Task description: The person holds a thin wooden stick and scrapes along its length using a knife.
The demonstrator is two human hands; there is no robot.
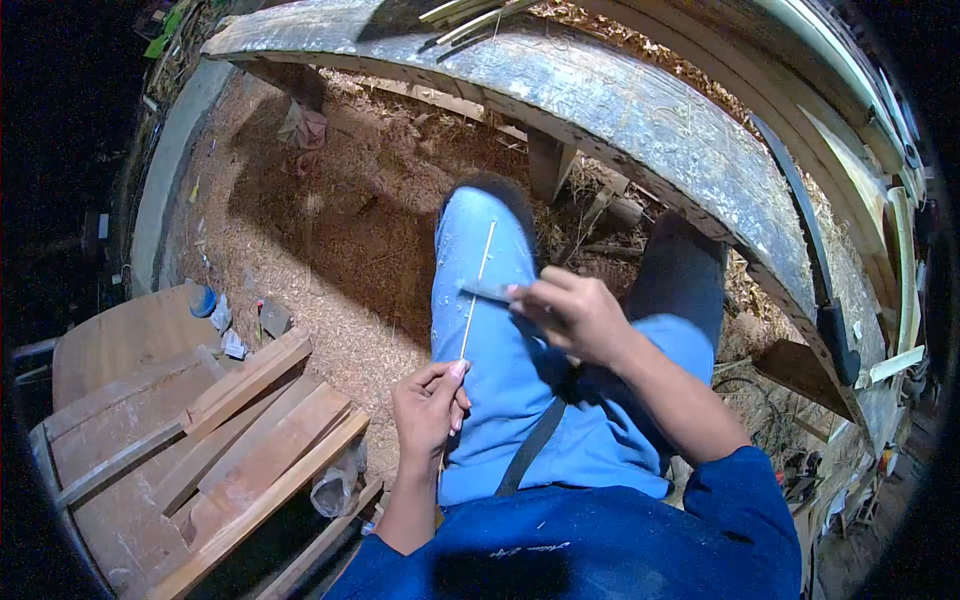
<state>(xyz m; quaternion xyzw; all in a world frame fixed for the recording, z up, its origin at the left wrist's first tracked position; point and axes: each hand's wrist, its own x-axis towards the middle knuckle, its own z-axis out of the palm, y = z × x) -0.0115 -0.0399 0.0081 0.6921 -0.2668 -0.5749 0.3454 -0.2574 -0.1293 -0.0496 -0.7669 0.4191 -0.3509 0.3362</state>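
Note:
My left hand (430,408) is closed in a pinch on the lower end of a thin, pale wooden stick (486,252). The stick lies along my thigh, over the blue trousers (465,330), pointing away from me. In my right hand (580,315) is a knife whose short dark blade (482,291) crosses the stick about midway along. The fingers wrap round the knife's handle and hide most of it. Small pale shavings dot the trouser leg near the knee.
A long weathered plank bench (600,95) curves across the front, with pale strips (480,20) on top. A long dark tool (800,220) with a black handle lies along its right side. Wooden boards (250,440) are stacked at left, near a blue cap (203,301). Shavings cover the ground (300,290).

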